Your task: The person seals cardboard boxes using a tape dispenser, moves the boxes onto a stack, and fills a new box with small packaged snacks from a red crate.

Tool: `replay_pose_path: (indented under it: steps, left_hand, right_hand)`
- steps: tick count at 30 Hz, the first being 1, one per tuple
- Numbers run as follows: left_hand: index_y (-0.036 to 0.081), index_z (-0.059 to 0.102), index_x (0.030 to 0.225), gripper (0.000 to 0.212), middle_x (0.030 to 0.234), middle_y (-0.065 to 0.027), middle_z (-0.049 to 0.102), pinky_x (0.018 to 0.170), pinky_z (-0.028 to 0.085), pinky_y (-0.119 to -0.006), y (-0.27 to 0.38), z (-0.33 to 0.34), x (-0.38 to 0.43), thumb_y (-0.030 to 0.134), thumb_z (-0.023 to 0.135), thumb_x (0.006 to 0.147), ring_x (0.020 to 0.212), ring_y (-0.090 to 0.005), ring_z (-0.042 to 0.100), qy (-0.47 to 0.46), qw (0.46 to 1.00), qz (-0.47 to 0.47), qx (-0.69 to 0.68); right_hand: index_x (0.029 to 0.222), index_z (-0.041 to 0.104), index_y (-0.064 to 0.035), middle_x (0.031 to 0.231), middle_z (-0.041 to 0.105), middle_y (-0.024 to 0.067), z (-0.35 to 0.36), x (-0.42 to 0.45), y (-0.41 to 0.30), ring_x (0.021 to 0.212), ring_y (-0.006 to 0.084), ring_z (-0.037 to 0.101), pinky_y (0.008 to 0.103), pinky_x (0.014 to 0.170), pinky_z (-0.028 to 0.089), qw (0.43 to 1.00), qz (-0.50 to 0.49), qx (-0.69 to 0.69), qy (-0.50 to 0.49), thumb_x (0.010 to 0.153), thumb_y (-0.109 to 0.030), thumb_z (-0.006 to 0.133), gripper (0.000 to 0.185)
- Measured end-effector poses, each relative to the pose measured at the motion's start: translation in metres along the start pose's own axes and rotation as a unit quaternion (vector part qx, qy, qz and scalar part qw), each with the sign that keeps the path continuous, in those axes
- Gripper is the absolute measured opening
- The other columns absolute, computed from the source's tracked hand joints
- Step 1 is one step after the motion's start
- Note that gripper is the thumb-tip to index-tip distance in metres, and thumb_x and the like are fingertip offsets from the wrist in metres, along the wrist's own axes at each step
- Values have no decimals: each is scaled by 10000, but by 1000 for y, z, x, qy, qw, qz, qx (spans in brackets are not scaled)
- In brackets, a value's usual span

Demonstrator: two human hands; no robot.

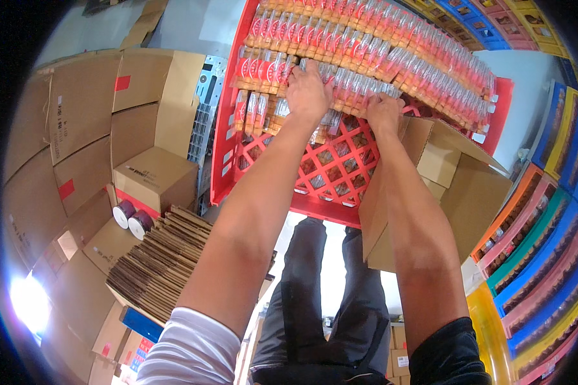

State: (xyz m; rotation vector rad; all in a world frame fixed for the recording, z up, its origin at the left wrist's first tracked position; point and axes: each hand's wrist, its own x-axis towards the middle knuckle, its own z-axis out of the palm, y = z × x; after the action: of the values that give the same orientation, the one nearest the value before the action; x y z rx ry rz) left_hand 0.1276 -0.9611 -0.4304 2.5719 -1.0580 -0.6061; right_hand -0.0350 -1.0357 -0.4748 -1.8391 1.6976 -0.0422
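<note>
A red plastic crate holds long rows of clear-wrapped food packs with red and white labels. My left hand rests on the third row, its fingers curled over the pack tops. At the right end of that same row, my right hand has its fingers against the last packs. Between my hands a run of packs stands upright, side by side. A shorter front row lies partly behind my left wrist. Beside the crate, under my right forearm, is an open cardboard box, whose visible inside shows bare cardboard.
Flattened cardboard boxes stand in a bundle at left, near two tape rolls and a closed carton. Stacked cartons line the left side. Filled colourful crates are stacked at right, and more at the upper right.
</note>
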Motion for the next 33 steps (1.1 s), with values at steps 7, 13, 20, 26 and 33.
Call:
replay_pose_path:
  steps: [7,13,20,26,33]
  left_hand:
    - [94,759,1163,295,1220,-306,573,948,521,-559,-9,1,-8,309,676,979,1104,-481,596,44,997,55,39]
    - [45,788,1123,256,1270,-298,632,1078,442,-514,1,-93,-62,197,750,919,1202,-469,578,183,972,139,45]
    - [16,792,1061,164,1196,-223,566,942,490,-426,100,-220,-203,27,734,908,1123,-320,548,182,969,162,-31]
    - [13,680,916,131,1361,-290,522,998,477,-481,189,-119,-273,108,767,895,1155,-447,529,4,972,174,-156]
    - [19,716,959,174,1280,-301,537,869,548,-553,168,16,-300,191,692,955,1132,-489,574,-147,984,93,-41]
  right_hand:
    - [1035,809,-97,1171,616,286,-16,-3,-6,1037,432,665,547,929,522,994,-50,-98,-16,954,-265,622,264]
    - [1011,804,-79,1157,597,289,-101,-84,-56,1023,457,638,540,918,512,994,-55,87,43,945,-258,661,238]
    - [934,713,-4,1004,559,168,-245,-219,-43,960,301,559,398,865,467,963,-75,252,61,994,-144,640,169]
    - [959,723,-6,1041,577,201,-315,-263,97,933,341,601,420,900,490,983,-2,87,161,1013,-199,660,210]
    - [1026,732,-29,1094,604,243,-227,-254,232,886,450,686,536,802,556,996,41,-68,29,1006,-262,657,246]
